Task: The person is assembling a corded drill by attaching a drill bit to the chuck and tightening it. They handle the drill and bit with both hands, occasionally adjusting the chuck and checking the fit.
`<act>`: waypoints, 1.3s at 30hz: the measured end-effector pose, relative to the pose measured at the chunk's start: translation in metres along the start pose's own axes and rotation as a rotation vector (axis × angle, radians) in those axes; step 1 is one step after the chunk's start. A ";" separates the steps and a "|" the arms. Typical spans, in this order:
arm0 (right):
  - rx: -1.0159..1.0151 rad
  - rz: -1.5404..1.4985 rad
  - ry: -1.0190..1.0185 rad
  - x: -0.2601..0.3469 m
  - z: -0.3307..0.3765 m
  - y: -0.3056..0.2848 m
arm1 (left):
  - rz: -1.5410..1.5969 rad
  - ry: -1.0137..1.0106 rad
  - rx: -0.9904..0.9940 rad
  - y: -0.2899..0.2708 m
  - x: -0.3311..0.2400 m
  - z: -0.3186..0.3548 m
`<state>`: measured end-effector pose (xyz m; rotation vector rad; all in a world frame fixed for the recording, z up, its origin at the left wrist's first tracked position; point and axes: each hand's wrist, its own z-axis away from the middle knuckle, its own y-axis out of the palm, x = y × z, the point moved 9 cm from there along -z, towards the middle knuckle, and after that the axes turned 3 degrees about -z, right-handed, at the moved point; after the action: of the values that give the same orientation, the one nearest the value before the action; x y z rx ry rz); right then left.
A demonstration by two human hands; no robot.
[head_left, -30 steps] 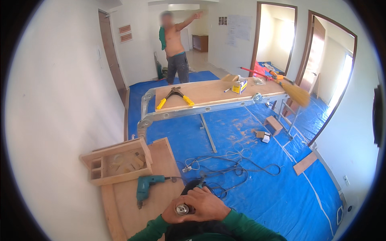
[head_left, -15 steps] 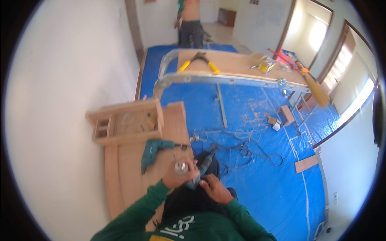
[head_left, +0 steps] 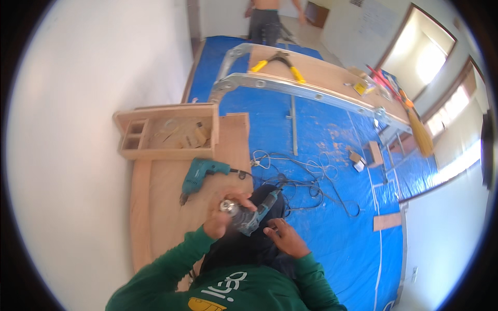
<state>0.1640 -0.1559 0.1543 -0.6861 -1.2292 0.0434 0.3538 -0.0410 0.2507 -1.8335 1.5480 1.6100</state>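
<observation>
A slim teal corded power tool [head_left: 264, 206] lies across my dark-trousered lap, its cord end pointing away from me. At its near left end sits a round silver metal part [head_left: 227, 207], and my left hand [head_left: 215, 216] curls around that end, thumb and fingers on either side, smeared by motion. Just right of the tool, my right hand [head_left: 288, 239] hovers apart from it, fingers loosely bent, holding nothing visible. A teal corded drill [head_left: 197, 179] rests on the plywood board [head_left: 171, 207], beyond my left hand.
An open wooden drawer [head_left: 171, 154] with wood scraps sits on the board. Tangled cords [head_left: 311, 184] cover the blue sheet [head_left: 337, 233]. Ahead, a metal trestle [head_left: 306, 93] carries yellow-handled cutters [head_left: 280, 65] and a broom [head_left: 421, 135]. Someone [head_left: 264, 23] stands at the back.
My right hand has come away from the power tool, moving slightly right. My left hand has shifted up and left around the silver end. The view has tilted, and the person behind has moved an arm.
</observation>
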 end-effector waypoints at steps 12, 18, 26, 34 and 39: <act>-0.226 0.034 0.085 -0.056 -0.001 -0.055 | -0.011 0.001 -0.107 -0.029 0.008 -0.002; 0.302 0.087 0.220 -0.122 -0.002 0.022 | -0.048 -0.096 -0.071 -0.015 0.009 -0.003; 0.275 -0.062 0.417 -0.191 0.048 0.055 | -0.075 -0.167 0.105 0.010 0.007 0.000; 0.483 0.526 -0.117 -0.280 0.038 0.105 | -0.260 -0.237 0.379 0.053 0.002 0.011; -0.057 0.126 0.218 -0.258 0.027 0.057 | -0.418 -0.248 0.527 0.076 0.009 0.026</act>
<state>0.0663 -0.1980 -0.0890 -0.7961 -0.9808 0.0372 0.2758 -0.0568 0.2669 -1.4752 1.2226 1.0624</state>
